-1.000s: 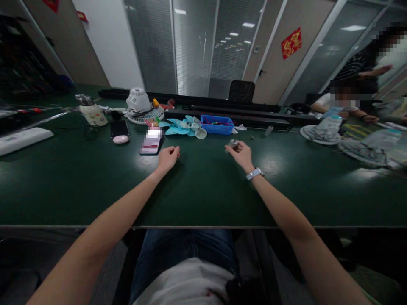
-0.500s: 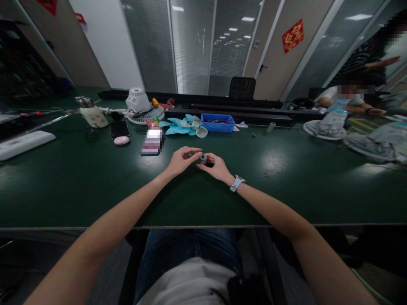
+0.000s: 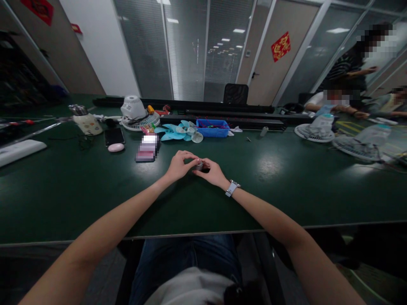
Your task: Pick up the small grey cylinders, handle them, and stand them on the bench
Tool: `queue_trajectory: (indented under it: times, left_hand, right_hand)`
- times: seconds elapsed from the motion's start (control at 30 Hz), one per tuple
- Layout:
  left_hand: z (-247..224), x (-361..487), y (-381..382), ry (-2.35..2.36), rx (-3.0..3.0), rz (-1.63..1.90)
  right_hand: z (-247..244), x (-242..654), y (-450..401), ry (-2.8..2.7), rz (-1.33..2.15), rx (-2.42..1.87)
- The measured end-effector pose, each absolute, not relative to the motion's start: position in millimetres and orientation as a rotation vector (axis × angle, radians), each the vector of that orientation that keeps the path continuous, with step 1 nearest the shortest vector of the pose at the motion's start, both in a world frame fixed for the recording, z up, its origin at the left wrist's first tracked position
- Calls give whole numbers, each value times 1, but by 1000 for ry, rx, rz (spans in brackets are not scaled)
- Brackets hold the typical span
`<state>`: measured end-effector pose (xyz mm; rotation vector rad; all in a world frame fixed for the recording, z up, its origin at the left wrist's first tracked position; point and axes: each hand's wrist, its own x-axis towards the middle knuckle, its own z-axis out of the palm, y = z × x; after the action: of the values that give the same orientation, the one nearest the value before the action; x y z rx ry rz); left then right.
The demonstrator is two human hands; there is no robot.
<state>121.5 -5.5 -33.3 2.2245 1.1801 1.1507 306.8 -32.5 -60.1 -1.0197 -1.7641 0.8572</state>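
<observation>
A small grey cylindrical part (image 3: 199, 166) stands on the green table (image 3: 241, 207) between my two hands. My right hand (image 3: 213, 172), with a watch on its wrist, has thumb and fingers around the part's side. The fingers of my left hand (image 3: 181, 165) are pinched together at the top of the part; whether something small is between them is too small to tell. Beyond the hands lie light blue fan blades (image 3: 178, 131) and a blue tray (image 3: 213, 128) with small items in it.
At the left are a phone (image 3: 148, 148), a dark phone (image 3: 114, 137), a pink oval object (image 3: 116, 147), a tool holder (image 3: 85, 121) and a white fan part (image 3: 133, 108). White fan assemblies (image 3: 318, 129) stand at the right; people are beyond them.
The fingertips of my left hand have moved in over the top of the grey part, which my right hand still holds. The camera view has shifted slightly.
</observation>
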Motion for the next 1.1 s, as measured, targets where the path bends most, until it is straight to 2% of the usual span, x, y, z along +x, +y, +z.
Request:
queue_trajectory:
  times: [0.13, 0.27, 0.57, 0.73, 0.9, 1.03, 1.1]
  left_hand:
    - [-35, 111, -6, 1231, 2167, 1182]
    - [-46, 94, -5, 1299, 2253, 997]
    - [-60, 90, 0, 1325, 2415, 736]
    - [-58, 92, -1, 1334, 2343, 729]
    - [-59, 93, -2, 1407, 2114, 913]
    - [-59, 94, -1, 1464, 1998, 1024]
    - [-58, 95, -1, 1484, 1956, 1054]
  right_hand:
    - [-60, 305, -35, -1740, 895, -1007]
    - [-56, 325, -28, -1701, 832, -1034]
    - [-49, 511, 29, -1252, 93, -1536]
    - [-62, 566, 25, -1049, -42, -1839]
    - [-63, 565, 19, -979, -34, -1957]
    - [-39, 516, 9, -947, -471, -1839]
    - [-29, 472, 1, -1171, -504, -1685]
